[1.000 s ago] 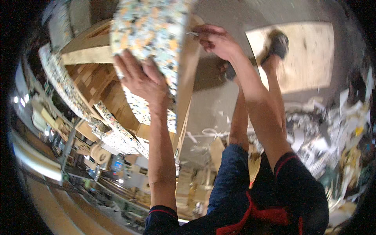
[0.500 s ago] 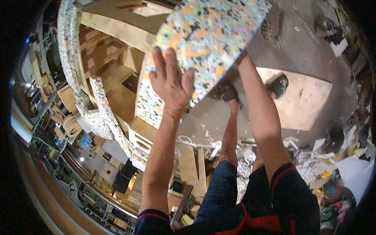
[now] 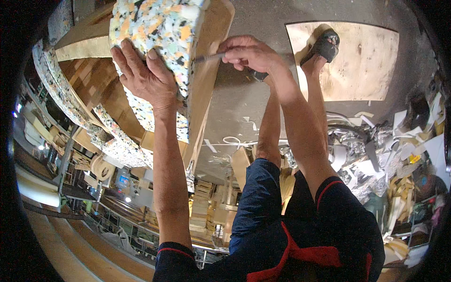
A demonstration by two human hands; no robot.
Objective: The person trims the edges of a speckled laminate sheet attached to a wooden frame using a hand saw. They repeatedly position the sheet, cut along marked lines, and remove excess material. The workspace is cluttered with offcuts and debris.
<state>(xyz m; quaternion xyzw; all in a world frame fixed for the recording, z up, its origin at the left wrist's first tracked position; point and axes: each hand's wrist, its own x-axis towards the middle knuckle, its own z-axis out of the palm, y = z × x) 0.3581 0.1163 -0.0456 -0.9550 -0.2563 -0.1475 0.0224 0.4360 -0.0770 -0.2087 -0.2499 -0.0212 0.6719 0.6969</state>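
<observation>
A thick slab of multicoloured speckled foam point(image 3: 155, 23) lies against a wooden frame point(image 3: 84, 49) at the upper left. My left hand point(image 3: 145, 77) rests on the foam's face, open with fingers and thumb apart. Closed round a thin grey blade-like tool point(image 3: 210, 58), my right hand point(image 3: 249, 54) is just right of the foam's cut edge. The tool points left and its tip meets that edge; its exact kind is blurred. Behind the edge shows a smooth wooden panel point(image 3: 213, 28).
Near my foot, a plywood sheet point(image 3: 357, 61) lies on the grey floor point(image 3: 268, 19). Foam and paper scraps point(image 3: 357, 164) are heaped at the right. Foam-covered strips point(image 3: 61, 89) curve along the left. Wooden pieces point(image 3: 206, 202) are stacked below, by my knee.
My right hand was mostly hidden behind the foam; now it shows beside the edge with the tool. The view has shifted, and the foam and my left hand appear further left.
</observation>
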